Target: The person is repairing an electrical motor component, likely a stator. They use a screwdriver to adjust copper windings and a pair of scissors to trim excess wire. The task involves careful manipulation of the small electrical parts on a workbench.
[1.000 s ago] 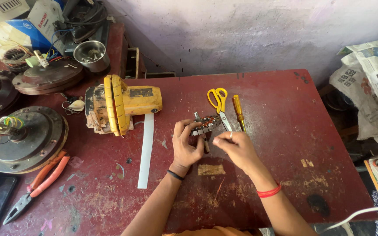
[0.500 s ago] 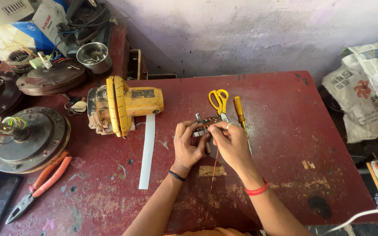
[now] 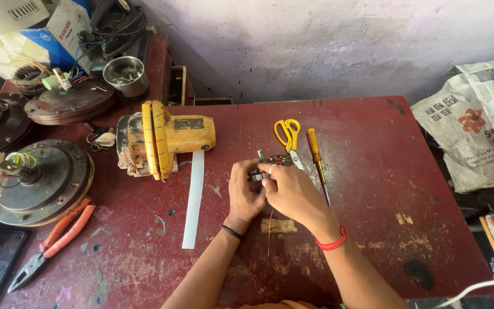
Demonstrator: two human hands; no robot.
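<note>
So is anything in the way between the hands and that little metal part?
Nothing visible is. The left hand and the right hand are both already closed around the small metal part over the red table. The yellow-handled scissors and the screwdriver lie just beyond, off to the side.

The desk is worn dark red with scuffed pale patches. Scissors have yellow handles; the screwdriver handle is amber. The power tool is yellow, the strip white, the pliers orange-handled.
</note>
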